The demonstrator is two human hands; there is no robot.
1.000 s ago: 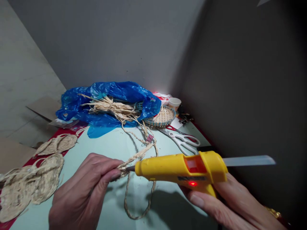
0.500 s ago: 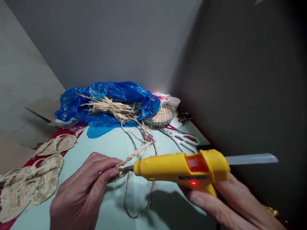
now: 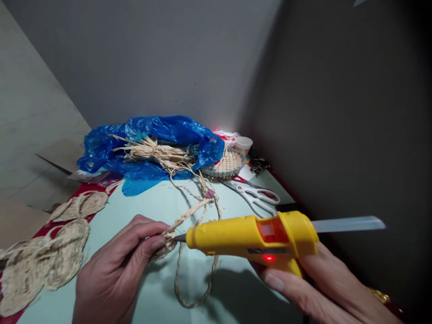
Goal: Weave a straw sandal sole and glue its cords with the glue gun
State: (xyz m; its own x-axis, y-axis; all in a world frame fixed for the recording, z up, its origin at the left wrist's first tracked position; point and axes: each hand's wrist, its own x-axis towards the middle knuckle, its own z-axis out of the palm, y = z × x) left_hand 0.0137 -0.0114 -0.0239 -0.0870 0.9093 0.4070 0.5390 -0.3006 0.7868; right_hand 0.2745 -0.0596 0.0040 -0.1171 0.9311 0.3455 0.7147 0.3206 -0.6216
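Observation:
Between the thumb and fingers of my left hand [image 3: 118, 265] is a small coiled piece of braided straw cord [image 3: 184, 216], pinched at its edge. The cord runs up from the coil to a pinkish clip-like bit [image 3: 209, 194], and a loop of it hangs down onto the table. My right hand [image 3: 303, 279] is wrapped round the handle of a yellow hot glue gun [image 3: 236, 236], its red light lit. A clear glue stick [image 3: 349, 224] sticks out of the back. The gun's dark nozzle touches or nearly touches the coil at my left fingertips.
At the back, a blue plastic bag [image 3: 155, 123] holds bundled straw strips [image 3: 158, 152]. Right of it are a woven basket [image 3: 227, 164], a paper cup [image 3: 243, 144] and white-handled scissors [image 3: 254, 195]. Flat woven straw pieces [image 3: 64, 252] lie at left. Walls rise behind and right.
The glue gun has shifted slightly left. My left hand has turned a little, so more of the coil shows below the nozzle. Both grips stay the same.

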